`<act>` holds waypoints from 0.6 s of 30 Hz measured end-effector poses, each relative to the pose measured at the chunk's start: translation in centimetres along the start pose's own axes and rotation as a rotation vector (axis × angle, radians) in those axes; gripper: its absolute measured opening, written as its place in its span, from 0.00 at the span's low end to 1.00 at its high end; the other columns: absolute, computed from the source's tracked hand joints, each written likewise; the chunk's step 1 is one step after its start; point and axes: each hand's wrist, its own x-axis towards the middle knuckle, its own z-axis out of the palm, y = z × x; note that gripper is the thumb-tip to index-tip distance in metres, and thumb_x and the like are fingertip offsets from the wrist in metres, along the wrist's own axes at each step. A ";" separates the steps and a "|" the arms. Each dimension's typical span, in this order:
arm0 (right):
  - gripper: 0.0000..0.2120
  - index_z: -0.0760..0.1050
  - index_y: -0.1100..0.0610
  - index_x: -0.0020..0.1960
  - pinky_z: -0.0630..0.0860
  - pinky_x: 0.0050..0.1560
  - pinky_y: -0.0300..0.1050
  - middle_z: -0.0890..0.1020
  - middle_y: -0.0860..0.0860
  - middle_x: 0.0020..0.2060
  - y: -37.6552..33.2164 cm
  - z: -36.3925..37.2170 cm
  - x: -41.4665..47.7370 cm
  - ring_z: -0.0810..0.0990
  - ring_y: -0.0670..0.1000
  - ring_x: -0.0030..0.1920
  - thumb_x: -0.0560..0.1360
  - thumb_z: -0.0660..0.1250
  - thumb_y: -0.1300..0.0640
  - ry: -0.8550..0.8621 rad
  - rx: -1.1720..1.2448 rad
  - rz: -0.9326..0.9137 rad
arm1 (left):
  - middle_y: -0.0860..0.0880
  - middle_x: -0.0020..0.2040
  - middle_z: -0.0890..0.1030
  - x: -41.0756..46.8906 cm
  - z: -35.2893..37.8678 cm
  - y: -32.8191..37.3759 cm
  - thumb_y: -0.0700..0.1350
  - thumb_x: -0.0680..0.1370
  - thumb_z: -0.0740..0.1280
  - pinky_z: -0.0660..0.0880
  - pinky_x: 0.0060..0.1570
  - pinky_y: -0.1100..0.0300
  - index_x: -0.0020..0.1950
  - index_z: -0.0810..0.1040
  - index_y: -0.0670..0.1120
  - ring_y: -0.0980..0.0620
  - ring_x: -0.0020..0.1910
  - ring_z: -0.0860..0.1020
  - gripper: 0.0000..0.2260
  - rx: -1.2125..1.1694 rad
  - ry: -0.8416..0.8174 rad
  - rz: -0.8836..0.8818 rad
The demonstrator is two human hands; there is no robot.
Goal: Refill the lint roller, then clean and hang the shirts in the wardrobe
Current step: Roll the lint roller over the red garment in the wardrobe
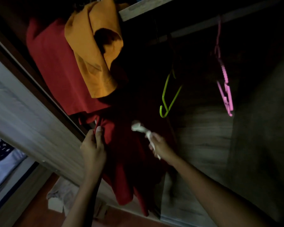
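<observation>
A dark red shirt (121, 151) hangs low in the open wardrobe. My left hand (93, 145) pinches its left edge near a white hanger tip. In my right hand (159, 145) is the handle of a white lint roller (138, 127), whose head rests against the red cloth. Higher up hang another red shirt (56, 68) and an orange shirt (92, 51). The view is tilted and dim.
An empty green hanger (168, 97) and a pink hanger (225, 86) hang from the rail (203, 25) to the right. A shelf edge (143, 9) runs above. The sliding door (23, 115) stands at left. Pale cloth (61, 194) lies on the floor.
</observation>
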 end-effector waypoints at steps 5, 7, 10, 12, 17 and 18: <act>0.14 0.75 0.50 0.57 0.61 0.22 0.36 0.71 0.48 0.29 6.8 2.2 -5.6 0.66 0.42 0.21 0.81 0.57 0.44 -0.312 -0.166 0.285 | 0.47 0.31 0.68 -0.1 0.0 -0.2 0.49 0.84 0.58 0.62 0.26 0.67 0.40 0.71 0.36 0.57 0.27 0.66 0.19 -0.018 -0.006 0.002; 0.17 0.76 0.52 0.56 0.61 0.21 0.35 0.72 0.48 0.28 7.6 1.8 -5.6 0.66 0.43 0.21 0.80 0.59 0.41 -0.312 -0.085 0.324 | 0.45 0.32 0.69 0.0 -0.2 -0.4 0.49 0.84 0.57 0.61 0.27 0.66 0.42 0.72 0.36 0.56 0.28 0.65 0.19 -0.010 -0.006 0.000; 0.18 0.78 0.54 0.51 0.60 0.21 0.33 0.71 0.49 0.26 7.0 -0.1 -2.4 0.65 0.43 0.19 0.80 0.58 0.41 -0.152 0.065 0.354 | 0.46 0.32 0.69 -0.1 -0.6 -0.5 0.50 0.84 0.57 0.61 0.29 0.63 0.42 0.73 0.37 0.56 0.29 0.64 0.19 0.008 -0.017 0.004; 0.18 0.76 0.54 0.47 0.58 0.19 0.31 0.69 0.49 0.27 6.3 -1.9 0.9 0.63 0.42 0.18 0.82 0.54 0.43 -0.034 0.149 0.392 | 0.48 0.31 0.67 -0.4 -0.6 -0.3 0.51 0.85 0.56 0.60 0.29 0.58 0.41 0.72 0.38 0.54 0.29 0.63 0.19 0.001 -0.031 0.003; 0.18 0.73 0.56 0.52 0.57 0.21 0.34 0.68 0.49 0.32 6.3 -4.3 6.1 0.62 0.45 0.25 0.83 0.50 0.46 0.120 0.186 0.479 | 0.39 0.33 0.71 -0.3 -0.8 -0.2 0.52 0.85 0.56 0.63 0.31 0.53 0.44 0.75 0.38 0.46 0.30 0.67 0.20 0.008 -0.048 0.001; 0.18 0.73 0.56 0.54 0.58 0.22 0.35 0.68 0.49 0.32 6.6 -4.1 6.3 0.62 0.45 0.26 0.83 0.50 0.46 0.112 0.159 0.477 | 0.39 0.33 0.72 -0.2 -0.8 -0.2 0.52 0.85 0.56 0.64 0.30 0.53 0.44 0.74 0.40 0.46 0.30 0.67 0.19 0.013 -0.043 0.004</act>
